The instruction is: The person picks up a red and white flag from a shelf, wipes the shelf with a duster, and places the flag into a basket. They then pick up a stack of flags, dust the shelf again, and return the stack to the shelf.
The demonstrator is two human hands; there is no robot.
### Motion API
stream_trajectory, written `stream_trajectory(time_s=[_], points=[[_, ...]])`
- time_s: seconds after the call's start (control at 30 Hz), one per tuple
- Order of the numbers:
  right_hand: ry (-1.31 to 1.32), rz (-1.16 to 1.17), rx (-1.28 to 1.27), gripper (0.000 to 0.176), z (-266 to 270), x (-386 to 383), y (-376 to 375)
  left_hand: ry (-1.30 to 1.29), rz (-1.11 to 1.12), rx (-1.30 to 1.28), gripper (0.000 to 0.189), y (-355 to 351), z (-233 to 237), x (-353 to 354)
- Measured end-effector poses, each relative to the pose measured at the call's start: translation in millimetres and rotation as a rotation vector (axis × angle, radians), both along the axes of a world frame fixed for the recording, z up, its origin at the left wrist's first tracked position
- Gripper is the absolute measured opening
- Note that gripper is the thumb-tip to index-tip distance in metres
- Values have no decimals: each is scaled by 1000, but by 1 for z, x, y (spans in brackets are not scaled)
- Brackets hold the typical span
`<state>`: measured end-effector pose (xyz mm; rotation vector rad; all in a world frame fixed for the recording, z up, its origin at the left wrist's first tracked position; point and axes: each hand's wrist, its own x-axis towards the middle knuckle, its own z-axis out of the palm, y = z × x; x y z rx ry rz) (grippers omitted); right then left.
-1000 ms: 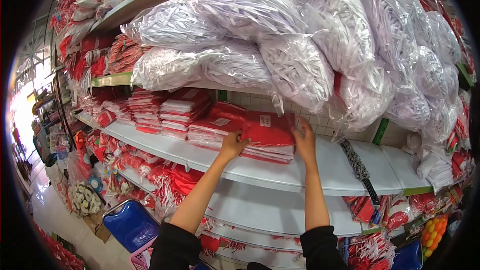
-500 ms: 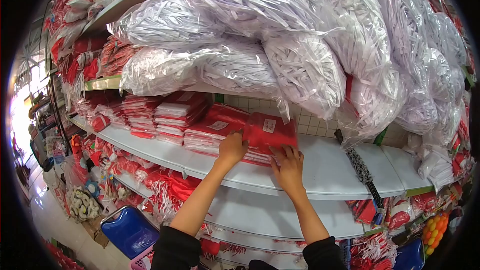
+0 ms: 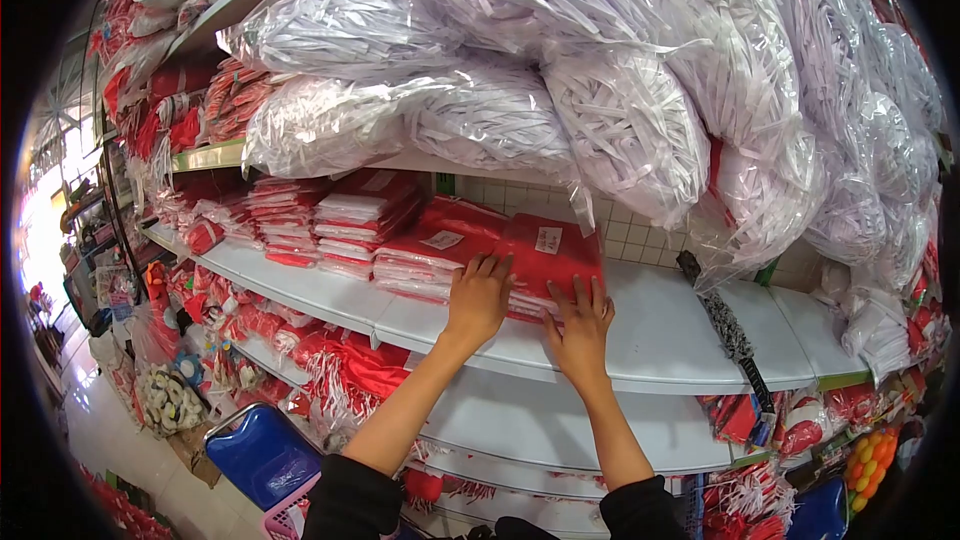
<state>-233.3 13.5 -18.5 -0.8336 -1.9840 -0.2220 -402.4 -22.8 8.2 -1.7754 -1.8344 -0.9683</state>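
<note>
A stack of flat red packets [image 3: 548, 258] in clear plastic, with a white label on top, lies on the shelf in front of me. My left hand [image 3: 480, 298] rests on the stack's near left side, its fingers spread flat. On the near right edge lies my right hand [image 3: 580, 325], fingers stretched out and apart. Touching the stack on its left is a second labelled pile of red and white packets [image 3: 425, 262]. Further left stands a taller pile of bagged red and white packets [image 3: 362, 208]. Neither hand grips anything that I can see.
Big clear bags of white strips [image 3: 625, 130] overhang the shelf from above. A grey fluffy duster [image 3: 728, 330] lies on the white shelf [image 3: 650, 340] at the right. Lower left are a blue stool seat [image 3: 262, 455] and a pink basket [image 3: 292, 515].
My left hand has shifted slightly right and its fingers have opened out from a curled pose onto the packets. The right hand stays at the stack's near edge.
</note>
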Motion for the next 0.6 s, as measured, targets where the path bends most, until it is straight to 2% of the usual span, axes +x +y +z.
stream_trajectory(time_s=[0.07,0.2,0.3,0.4,0.5,0.53,0.6], points=[[41,7,15,38,1,0,-16,28,-56,168,39,-10,-13,1],[124,124,34,39,-19,-7,-43,2,-65,157,43,-67,-28,10],[126,365,-45,34,-53,-18,-86,-107,-77,164,50,-123,-71,10],[14,604,-274,32,-114,-29,-140,-399,-21,193,55,-194,-140,13],[-217,764,-517,28,-203,-34,-194,-569,228,45,64,-280,-236,19],[-317,776,-580,29,-244,-31,-210,-675,315,-35,67,-315,-270,26],[-648,788,-902,35,-341,-18,-232,-709,455,-59,68,-391,-354,44]])
